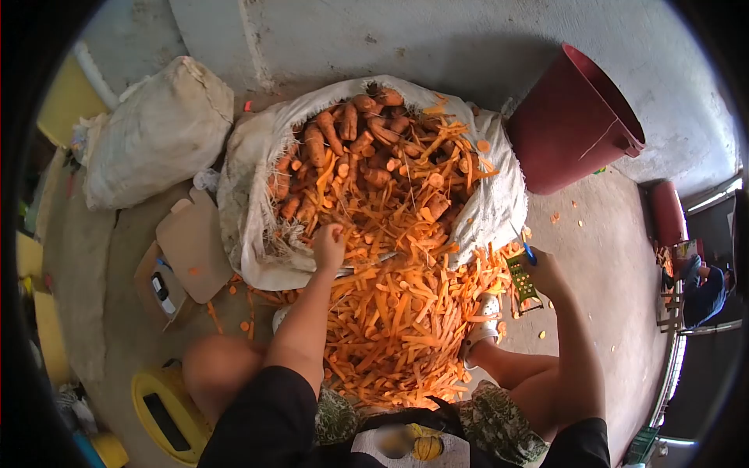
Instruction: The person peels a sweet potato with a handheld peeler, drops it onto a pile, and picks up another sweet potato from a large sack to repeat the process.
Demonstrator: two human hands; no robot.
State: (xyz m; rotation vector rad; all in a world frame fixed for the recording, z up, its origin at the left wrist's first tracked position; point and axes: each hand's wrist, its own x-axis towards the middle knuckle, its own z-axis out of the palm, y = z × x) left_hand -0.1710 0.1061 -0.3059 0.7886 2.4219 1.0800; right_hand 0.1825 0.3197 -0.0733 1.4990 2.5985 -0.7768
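My left hand (pixel 329 248) is closed over the front edge of an open white woven sack (pixel 246 226). A small orange-red bit shows at its fingertips, too small to name for certain. The sack lies on its side, full of whole carrots (pixel 314 145) and orange peelings. My right hand (pixel 548 274) is closed at the right, with a thin knife's blue handle (pixel 530 253) at its fingers. Against the same hand is a flat green grater-like tool (pixel 521 278) with holes. A big heap of carrot peelings (pixel 398 335) spreads between my legs.
A stuffed white sack (pixel 160 129) stands at the back left, and a tall dark red bin (pixel 558 129) at the back right. Left of the heap lies an open cardboard box (pixel 187 249); nearer is a yellow container (pixel 168 413). Another person (pixel 704 292) sits far right.
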